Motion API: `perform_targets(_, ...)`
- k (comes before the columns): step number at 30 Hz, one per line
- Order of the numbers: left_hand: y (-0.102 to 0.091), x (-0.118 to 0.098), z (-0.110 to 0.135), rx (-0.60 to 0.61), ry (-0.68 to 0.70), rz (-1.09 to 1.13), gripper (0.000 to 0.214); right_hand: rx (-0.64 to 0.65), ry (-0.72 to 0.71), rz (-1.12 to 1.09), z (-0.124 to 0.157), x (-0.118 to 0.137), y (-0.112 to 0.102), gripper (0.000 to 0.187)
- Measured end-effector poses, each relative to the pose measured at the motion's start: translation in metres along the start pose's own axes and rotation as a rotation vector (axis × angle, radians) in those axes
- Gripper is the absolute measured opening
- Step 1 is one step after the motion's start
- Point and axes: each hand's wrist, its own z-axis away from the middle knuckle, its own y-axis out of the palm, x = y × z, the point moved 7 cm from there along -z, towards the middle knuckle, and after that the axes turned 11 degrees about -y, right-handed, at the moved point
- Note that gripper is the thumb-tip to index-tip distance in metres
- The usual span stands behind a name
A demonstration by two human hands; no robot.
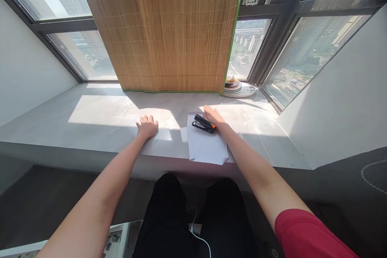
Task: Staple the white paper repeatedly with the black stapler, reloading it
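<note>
My left hand (147,126) lies palm down on the pale windowsill (96,109), its fingers spread and holding nothing. Over on the right, my right hand (214,116) rests at the far right edge of some white paper (207,147), fingers stretched out. Just beside that hand a black stapler (203,125) with an orange patch lies on the paper; whether the hand touches it I cannot tell. One near corner of the paper is bent and reaches the sill's front edge.
A bamboo blind (181,28) hangs over the window behind the sill. Stacked plates (232,87) stand at the back right. Below, a white cable (205,242) runs between my legs, and a white-framed box (122,237) sits at lower left.
</note>
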Motion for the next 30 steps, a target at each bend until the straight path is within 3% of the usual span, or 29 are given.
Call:
perform_targets(4, 0.004, 0.007, -0.006, 0.124, -0.004, 0.082, 0.069, 0.0, -0.047, -0.038, -0.051, 0.081, 0.028, 0.058)
perform_targets(7, -0.001, 0.011, -0.008, 0.169, 0.019, 0.179, 0.066, -0.005, -0.066, -0.097, -0.077, 0.122, 0.043, 0.06)
perform_targets(13, -0.002, 0.011, -0.011, 0.146, 0.018, 0.223, 0.066, -0.049, -0.091, -0.157, -0.101, 0.163, 0.055, 0.055)
perform_targets(17, 0.001, 0.009, -0.009, 0.142, 0.035, 0.199, 0.064, -0.168, -0.094, -0.178, -0.103, 0.178, 0.038, 0.054)
perform_targets(19, 0.0, 0.008, -0.007, 0.137, 0.038, 0.192, 0.062, -0.273, -0.033, -0.199, -0.098, 0.17, 0.019, 0.053)
perform_targets(21, -0.002, 0.007, -0.005, 0.132, 0.046, 0.188, 0.062, -0.311, 0.087, -0.203, -0.085, 0.145, 0.001, 0.06)
perform_targets(27, -0.01, 0.005, -0.002, 0.113, 0.045, 0.244, 0.059, -0.107, 0.428, 0.014, 0.011, 0.013, -0.032, 0.04)
perform_targets(30, -0.01, 0.006, -0.002, 0.11, 0.028, 0.277, 0.057, -0.062, 0.499, 0.058, 0.05, -0.025, -0.033, 0.044)
